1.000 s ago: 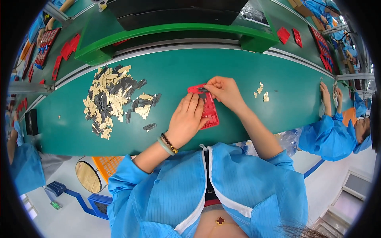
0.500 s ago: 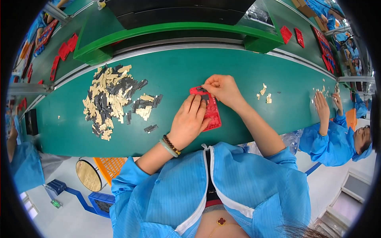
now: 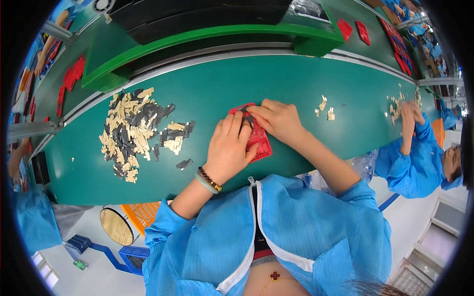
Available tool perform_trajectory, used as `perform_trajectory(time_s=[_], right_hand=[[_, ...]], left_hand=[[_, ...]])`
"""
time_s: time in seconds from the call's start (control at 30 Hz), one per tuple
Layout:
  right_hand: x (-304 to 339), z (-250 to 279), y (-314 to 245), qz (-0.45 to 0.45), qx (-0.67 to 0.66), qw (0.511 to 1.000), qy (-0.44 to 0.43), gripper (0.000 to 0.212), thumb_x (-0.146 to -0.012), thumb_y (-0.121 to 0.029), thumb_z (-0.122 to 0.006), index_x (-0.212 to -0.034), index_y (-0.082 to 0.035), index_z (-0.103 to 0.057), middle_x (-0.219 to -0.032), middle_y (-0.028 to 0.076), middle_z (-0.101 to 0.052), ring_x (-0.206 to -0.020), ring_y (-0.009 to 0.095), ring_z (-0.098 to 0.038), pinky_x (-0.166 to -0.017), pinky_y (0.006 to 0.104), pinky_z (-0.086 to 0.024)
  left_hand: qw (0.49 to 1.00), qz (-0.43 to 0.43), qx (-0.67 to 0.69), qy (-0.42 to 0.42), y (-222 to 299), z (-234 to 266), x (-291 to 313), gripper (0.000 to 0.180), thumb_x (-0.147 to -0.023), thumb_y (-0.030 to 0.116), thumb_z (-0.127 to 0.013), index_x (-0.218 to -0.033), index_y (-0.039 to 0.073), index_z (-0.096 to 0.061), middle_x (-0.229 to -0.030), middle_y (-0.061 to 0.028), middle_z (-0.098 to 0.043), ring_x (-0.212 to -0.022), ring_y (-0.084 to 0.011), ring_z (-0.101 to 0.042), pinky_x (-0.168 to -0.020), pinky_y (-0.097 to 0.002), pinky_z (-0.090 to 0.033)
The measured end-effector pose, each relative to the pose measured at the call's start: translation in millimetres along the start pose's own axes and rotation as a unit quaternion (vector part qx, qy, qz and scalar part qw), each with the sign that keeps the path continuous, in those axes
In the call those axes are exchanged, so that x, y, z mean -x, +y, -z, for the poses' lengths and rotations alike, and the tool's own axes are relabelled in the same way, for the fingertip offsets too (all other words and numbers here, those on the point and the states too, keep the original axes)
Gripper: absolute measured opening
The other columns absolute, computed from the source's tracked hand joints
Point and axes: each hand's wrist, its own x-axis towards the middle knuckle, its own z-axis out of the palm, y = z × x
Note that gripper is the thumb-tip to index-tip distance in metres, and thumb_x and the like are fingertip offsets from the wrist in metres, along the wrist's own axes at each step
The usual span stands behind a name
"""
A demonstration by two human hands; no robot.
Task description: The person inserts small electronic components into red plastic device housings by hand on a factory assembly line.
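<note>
Left grip (image 3: pixel 228 146) clasps red plastic casing (image 3: pixel 259 136) on counter (image 3: pixel 197 86); right grip (image 3: pixel 281 122) at casing's far end, can't tell if pinching. Probably seating dark insert (image 3: pixel 248 119); next calls for firm pressing.

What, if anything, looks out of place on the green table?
A tiny pale bit lies alone, left of the pile of cream and dark pieces, like a stray. Nothing looks clearly damaged.
</note>
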Motion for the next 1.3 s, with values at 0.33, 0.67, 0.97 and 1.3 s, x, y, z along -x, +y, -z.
perform_trajectory(time_s=[0.33, 0.67, 0.97, 1.3], right_hand=[[55, 31, -27, 0.028, -0.073, 0.997, -0.013, 0.034, -0.074, -0.028, -0.073, -0.103, -0.013, -0.062, -0.099, 0.004, -0.061, -0.08, 0.02, -0.063, -0.062, 0.0328, -0.053], [67, 9, -44, 0.104, -0.05, 0.989, -0.096, 0.021, -0.081, -0.021, -0.062, -0.1, -0.012, -0.062, -0.109, 0.004, -0.058, -0.085, 0.018, -0.061, -0.071, 0.0313, -0.052], [-19, 12, -26, 0.191, 0.028, 0.978, 0.081, 0.027, -0.069, -0.018, -0.077, -0.092, -0.009, -0.065, -0.096, 0.006, -0.061, -0.071, 0.018, -0.063, -0.056, 0.0314, -0.05], [-110, -9, 84, 0.171, 0.15, 0.968, 0.102, 0.04, -0.073, -0.024, -0.065, -0.108, -0.005, -0.061, -0.114, 0.018, -0.059, -0.111, 0.034, -0.054, -0.096, 0.0489, -0.042]], left_hand=[[0.995, 0.011, -0.098, 0.029, 4, -17, -29, 0.041, -0.082, 0.02, -0.063, -0.116, -0.001, -0.057, -0.097, -0.0108, -0.056, -0.091, -0.0271, -0.054, -0.081, -0.0381, -0.046], [0.991, -0.036, -0.13, -0.009, 3, -3, -19, 0.031, -0.079, 0.012, -0.057, -0.107, -0.001, -0.059, -0.098, -0.0111, -0.055, -0.087, -0.0264, -0.054, -0.076, -0.0384, -0.044], [0.955, 0.221, -0.169, 0.104, -42, 77, 84, 0.065, -0.074, 0.014, -0.072, -0.132, 0.001, -0.045, -0.132, -0.0196, -0.044, -0.124, -0.0383, -0.041, -0.102, -0.0476, -0.036], [0.938, 0.267, -0.198, 0.1, -122, 71, 115, 0.044, -0.091, 0.011, -0.058, -0.132, -0.003, -0.048, -0.14, -0.0244, -0.042, -0.128, -0.0392, -0.041, -0.106, -0.0438, -0.033]])
